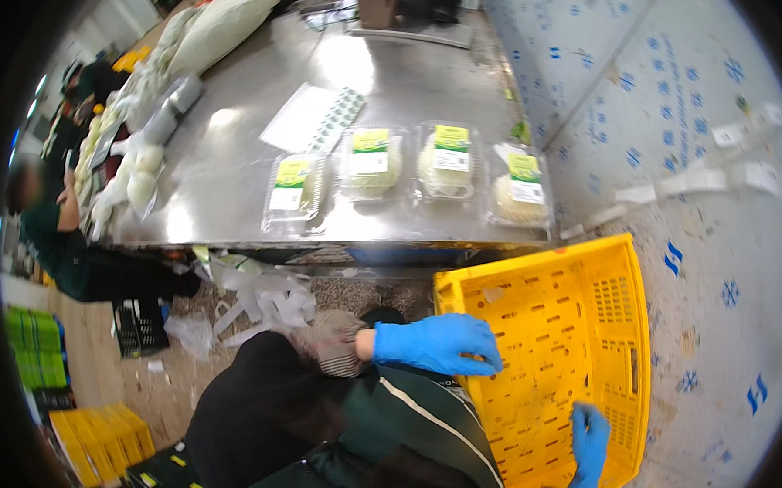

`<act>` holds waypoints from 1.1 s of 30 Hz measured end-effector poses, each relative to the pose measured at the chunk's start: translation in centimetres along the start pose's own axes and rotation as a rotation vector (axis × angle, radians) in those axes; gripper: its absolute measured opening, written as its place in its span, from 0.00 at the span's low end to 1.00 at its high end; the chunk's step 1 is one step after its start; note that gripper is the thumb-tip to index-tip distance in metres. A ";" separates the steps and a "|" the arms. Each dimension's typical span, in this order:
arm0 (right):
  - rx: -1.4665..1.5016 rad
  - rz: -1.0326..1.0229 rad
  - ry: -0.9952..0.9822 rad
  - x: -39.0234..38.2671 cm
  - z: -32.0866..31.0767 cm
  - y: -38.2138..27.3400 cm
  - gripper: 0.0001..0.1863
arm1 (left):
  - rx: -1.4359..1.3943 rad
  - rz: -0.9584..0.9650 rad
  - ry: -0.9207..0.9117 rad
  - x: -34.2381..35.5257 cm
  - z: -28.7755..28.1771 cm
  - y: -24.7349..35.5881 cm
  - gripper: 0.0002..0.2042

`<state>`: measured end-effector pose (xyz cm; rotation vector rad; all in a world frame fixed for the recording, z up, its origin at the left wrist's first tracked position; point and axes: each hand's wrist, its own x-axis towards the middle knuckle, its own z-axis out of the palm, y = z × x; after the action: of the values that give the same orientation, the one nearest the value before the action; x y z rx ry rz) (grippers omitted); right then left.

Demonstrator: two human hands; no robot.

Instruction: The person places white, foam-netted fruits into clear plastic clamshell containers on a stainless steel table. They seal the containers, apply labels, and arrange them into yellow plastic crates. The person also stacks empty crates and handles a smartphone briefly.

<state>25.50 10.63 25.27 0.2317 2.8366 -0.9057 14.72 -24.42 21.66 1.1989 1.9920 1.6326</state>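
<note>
My left hand (439, 343), in a blue glove, reaches across the left rim of a yellow plastic crate (540, 338). Its fingers are stretched out, slightly bent, and nothing shows in them. Lower down, my right hand (590, 449), also gloved in blue, is over the crate's near right part with its fingers extended; I see nothing held there. The slotted crate floor shows between the two hands, with a small pale scrap (493, 295) near its far left corner.
A steel table (239, 124) stands ahead, bearing several labelled clear plastic boxes (368, 162), label sheets (313, 118) and bagged pale produce (141, 172). A film-covered wall (704, 258) rises at right. Plastic scraps (266, 300) litter the floor; another person (60, 238) is at far left.
</note>
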 end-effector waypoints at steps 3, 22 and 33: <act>0.064 -0.323 -0.012 8.7 1.0 -7.8 0.08 | -0.053 -0.235 0.211 -5.1 -4.8 0.4 0.11; -0.045 -0.528 -0.823 46.6 18.6 -24.8 0.17 | 0.247 -0.758 0.036 -13.5 -32.6 -12.2 0.20; -0.490 -0.864 -0.507 39.4 13.7 -29.7 0.09 | 0.271 -0.742 -0.141 -13.6 -34.0 -13.2 0.20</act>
<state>-17.32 -17.33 23.24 -1.1627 2.4959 -0.2436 -5.61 -57.19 16.52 0.5023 2.2269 0.9104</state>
